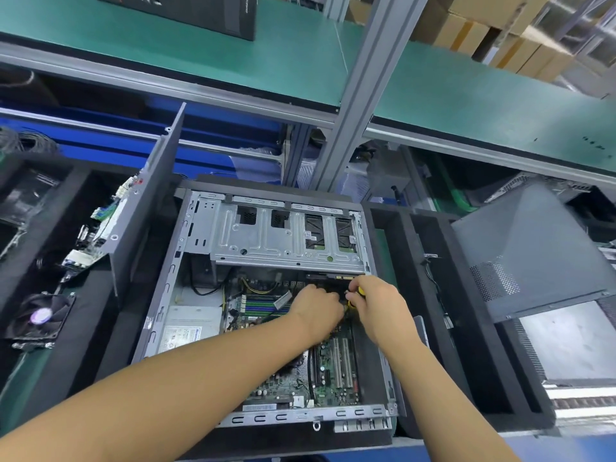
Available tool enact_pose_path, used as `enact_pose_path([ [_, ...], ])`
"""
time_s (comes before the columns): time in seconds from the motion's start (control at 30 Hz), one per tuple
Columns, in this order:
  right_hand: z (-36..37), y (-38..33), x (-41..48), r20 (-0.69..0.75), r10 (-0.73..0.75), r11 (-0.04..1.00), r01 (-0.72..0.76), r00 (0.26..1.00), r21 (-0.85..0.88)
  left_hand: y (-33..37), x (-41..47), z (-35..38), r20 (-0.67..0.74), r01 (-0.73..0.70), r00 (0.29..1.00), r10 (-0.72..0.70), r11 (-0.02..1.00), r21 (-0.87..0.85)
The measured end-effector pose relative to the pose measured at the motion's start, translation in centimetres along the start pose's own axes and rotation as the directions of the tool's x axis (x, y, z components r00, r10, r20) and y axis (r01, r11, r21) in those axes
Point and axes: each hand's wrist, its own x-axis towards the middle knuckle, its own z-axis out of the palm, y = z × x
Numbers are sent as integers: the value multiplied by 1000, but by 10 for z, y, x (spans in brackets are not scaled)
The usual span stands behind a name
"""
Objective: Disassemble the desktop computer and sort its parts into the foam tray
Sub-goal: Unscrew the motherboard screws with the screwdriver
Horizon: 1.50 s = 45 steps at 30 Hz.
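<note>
Two forearms reach over the open case [156, 295], lying in the foam tray [398, 278]; its supply label [185, 335] is too blurred to read. Right hand [376, 308] wraps a yellow screwdriver [360, 290]. Left hand [316, 310] dips beside it, fingers bent down, grip hidden.

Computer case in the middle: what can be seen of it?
The computer case is grey sheet metal, lying on its side, open, set in the black foam tray. A silver drive cage spans its far end; a green motherboard and a power supply lie inside. The left hand reaches in; the right hand grips a yellow-handled tool.
</note>
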Motion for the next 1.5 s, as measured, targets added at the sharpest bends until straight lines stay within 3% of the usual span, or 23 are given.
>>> enact_pose_path([
  [0.13,1,1,0,7,6,1000,-6,1000,-3,8,6,-5,91,212,977,-194,934,-286],
  [0.3,0,1,0,26,7,1000,-6,1000,-19,18,23,5,156,337,941,-299,818,-466],
  [0.6,-1,0,0,44,-28,999,30,999,-44,14,33,20,115,289,957,-266,867,-407],
  [0.9,-4,-9,6,138,2,978,26,990,-205,19,40,27,118,314,950,-291,873,-373],
  [1.13,-11,-3,4,287,-91,937,180,953,-300,20,41,30,92,300,953,-287,873,-384],
  [1.5,-22,-8,13,297,3,972,67,955,-224,15,45,30,165,336,941,-294,853,-399],
])
